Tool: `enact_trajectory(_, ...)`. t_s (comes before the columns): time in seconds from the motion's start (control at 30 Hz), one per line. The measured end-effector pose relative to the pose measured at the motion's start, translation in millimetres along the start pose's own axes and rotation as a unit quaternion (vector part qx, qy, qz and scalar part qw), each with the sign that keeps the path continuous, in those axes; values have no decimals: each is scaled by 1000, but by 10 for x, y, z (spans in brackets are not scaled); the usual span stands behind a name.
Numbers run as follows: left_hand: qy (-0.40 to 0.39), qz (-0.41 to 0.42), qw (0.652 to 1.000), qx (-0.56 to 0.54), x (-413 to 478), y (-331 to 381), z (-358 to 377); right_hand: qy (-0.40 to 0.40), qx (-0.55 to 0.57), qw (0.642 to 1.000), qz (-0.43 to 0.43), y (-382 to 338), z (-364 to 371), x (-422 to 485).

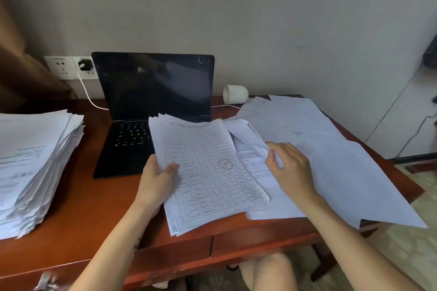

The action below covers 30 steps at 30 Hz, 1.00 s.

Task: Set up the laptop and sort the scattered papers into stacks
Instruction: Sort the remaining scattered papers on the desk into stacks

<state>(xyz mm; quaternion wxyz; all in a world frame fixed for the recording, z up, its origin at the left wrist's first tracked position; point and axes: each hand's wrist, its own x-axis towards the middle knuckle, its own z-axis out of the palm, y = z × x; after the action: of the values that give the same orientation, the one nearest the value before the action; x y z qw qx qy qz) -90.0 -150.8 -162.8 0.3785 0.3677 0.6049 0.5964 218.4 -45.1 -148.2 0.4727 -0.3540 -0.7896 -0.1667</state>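
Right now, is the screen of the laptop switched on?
No, the laptop is open, but its screen is dark and shows only faint reflections.

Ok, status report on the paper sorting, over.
Left hand grips printed sheaf. Right hand pinches a loose sheet. Laptop open, screen dark, sheaf partly over keyboard. Scattered papers right, tall stack left.

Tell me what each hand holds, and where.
The left hand grips the printed sheaf at its left edge; the right hand pinches a loose sheet by its edge.
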Motion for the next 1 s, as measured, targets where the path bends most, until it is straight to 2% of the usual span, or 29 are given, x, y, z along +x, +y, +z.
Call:
enact_trajectory(0.07,0,-11,1000,-7,-6,-2,-9,14,1,999,35,-95,-24,-108)
enact_trajectory(0.17,14,-23,999,-18,-17,-16,-54,46,21,989,143,-182,-64,-209)
enact_trajectory(0.27,7,-23,1000,-13,-32,-29,-93,47,45,983,171,-261,-94,-280)
enact_trajectory(0.37,5,-17,1000,-14,-74,2,-96,41,52,988,137,-312,-104,-328)
enact_trajectory(0.43,-10,-11,1000,-17,-114,54,-68,28,58,996,67,-340,-107,-333)
enact_trajectory(0.57,-45,-15,998,-46,-175,166,5,-78,97,991,-49,-446,-137,-355)
enact_trajectory(0.67,-54,-10,997,-57,-199,242,38,-172,121,976,-49,-456,-151,-417)
enact_trajectory(0.8,-54,-20,998,-39,-191,216,32,-262,148,954,-4,-452,-139,-470)
enact_trajectory(0.9,-64,-21,998,-5,-172,180,27,-274,127,953,-17,-438,-128,-439)
enact_trajectory(1.0,-54,-24,998,11,-168,154,39,-227,44,970,-76,-407,-88,-405)
